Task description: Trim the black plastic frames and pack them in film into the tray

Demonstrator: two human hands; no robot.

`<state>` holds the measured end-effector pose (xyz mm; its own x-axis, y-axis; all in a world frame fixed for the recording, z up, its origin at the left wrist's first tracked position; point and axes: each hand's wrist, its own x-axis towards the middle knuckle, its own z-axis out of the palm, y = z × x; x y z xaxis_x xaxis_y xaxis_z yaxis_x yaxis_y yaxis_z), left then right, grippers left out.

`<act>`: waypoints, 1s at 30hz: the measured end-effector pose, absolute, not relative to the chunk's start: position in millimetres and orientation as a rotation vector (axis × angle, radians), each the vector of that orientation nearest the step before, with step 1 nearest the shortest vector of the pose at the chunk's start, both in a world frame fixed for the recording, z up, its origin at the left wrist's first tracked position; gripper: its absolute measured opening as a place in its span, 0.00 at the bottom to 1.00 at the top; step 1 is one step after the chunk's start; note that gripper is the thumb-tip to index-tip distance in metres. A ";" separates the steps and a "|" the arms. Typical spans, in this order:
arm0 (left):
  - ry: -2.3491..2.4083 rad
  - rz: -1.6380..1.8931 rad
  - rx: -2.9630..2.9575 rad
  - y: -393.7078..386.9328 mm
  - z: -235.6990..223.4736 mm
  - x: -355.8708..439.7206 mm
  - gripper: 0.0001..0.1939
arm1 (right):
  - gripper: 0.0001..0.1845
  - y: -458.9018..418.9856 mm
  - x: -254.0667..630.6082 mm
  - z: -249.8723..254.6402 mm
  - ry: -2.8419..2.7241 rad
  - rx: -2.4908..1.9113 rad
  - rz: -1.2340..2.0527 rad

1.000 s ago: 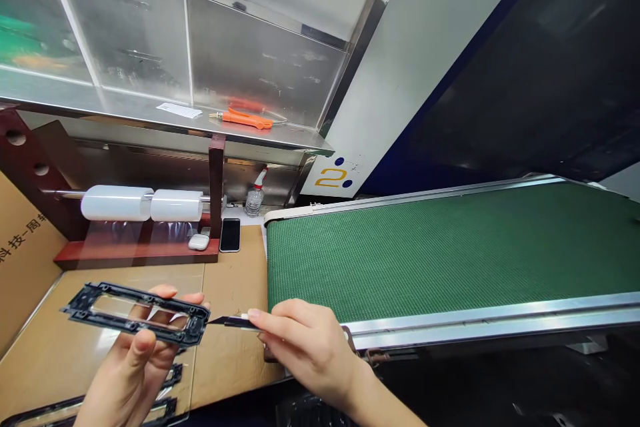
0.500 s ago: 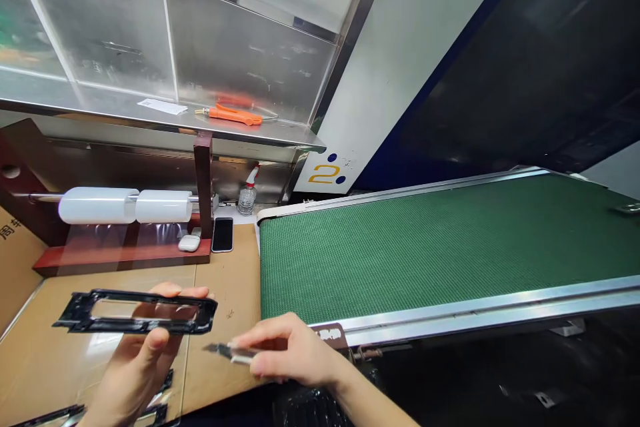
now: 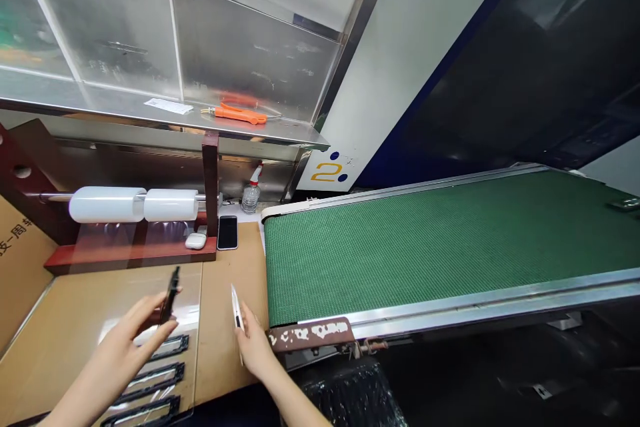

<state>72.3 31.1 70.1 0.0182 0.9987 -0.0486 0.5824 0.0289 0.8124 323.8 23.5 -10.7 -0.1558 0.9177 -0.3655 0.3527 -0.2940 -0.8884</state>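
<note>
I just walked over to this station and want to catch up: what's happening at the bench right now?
A person stands at a cardboard-covered bench beside a green conveyor belt. Their left hand holds a black plastic frame edge-on above a row of similar frames lying on the bench. Their right hand holds a small blade tool, pointing up. The tool and the held frame are apart, not touching.
</note>
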 end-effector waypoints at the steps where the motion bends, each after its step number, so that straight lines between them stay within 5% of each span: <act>1: 1.654 0.748 1.799 29.4 73.0 69.8 0.29 | 0.36 24.3 322.7 -7.8 -1.569 -1.635 1.365; 7: 1.392 0.753 2.623 26.1 120.9 60.9 0.18 | 0.38 35.0 323.1 114.7 -2.112 -0.939 0.689; 10: 1.271 0.769 2.713 20.7 146.6 58.1 0.18 | 0.24 34.6 317.8 158.0 -2.164 -0.784 0.448; 30: 1.586 0.829 2.193 -38.5 135.4 27.1 0.26 | 0.20 -14.7 301.1 195.3 -2.020 -0.813 0.814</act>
<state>27.1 -38.5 135.4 0.2197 0.9371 0.2714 0.7577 -0.3391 0.5576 301.1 -14.7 195.3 -0.4782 0.7673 0.4272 0.2563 0.5872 -0.7678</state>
